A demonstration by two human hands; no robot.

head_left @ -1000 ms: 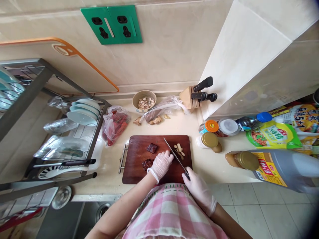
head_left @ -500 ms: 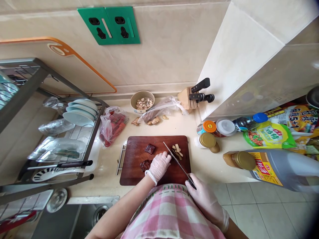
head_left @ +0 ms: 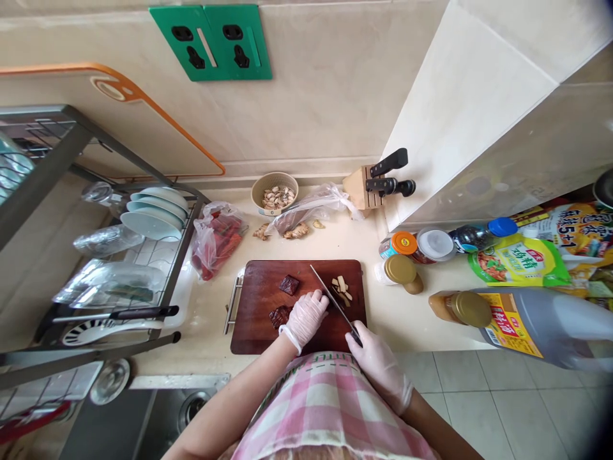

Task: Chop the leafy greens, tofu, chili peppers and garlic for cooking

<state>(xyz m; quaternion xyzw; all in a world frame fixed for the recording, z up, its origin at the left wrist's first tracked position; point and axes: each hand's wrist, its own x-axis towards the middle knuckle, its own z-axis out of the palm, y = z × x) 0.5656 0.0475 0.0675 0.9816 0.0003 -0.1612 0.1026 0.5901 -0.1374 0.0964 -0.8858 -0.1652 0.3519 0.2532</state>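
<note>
My right hand, in a clear glove, grips the black handle of a kitchen knife. Its blade slants up and left over a dark wooden cutting board. Close to the blade's left side, my gloved left hand presses down on the board with fingers bent together; whatever lies under them is hidden. Pale slices, probably ginger, lie right of the blade, with darker slivers beside them. Two dark reddish-brown blocks sit on the board's left half, the lower one close to my left hand.
Behind the board are a basket of garlic, ginger roots, a plastic bag and a knife block. A bag of red food and a dish rack stand left. Jars and a large jug line the right.
My right hand and the knife have shifted a little up and left, the tip now farther forward. My left hand stays in nearly the same place.
</note>
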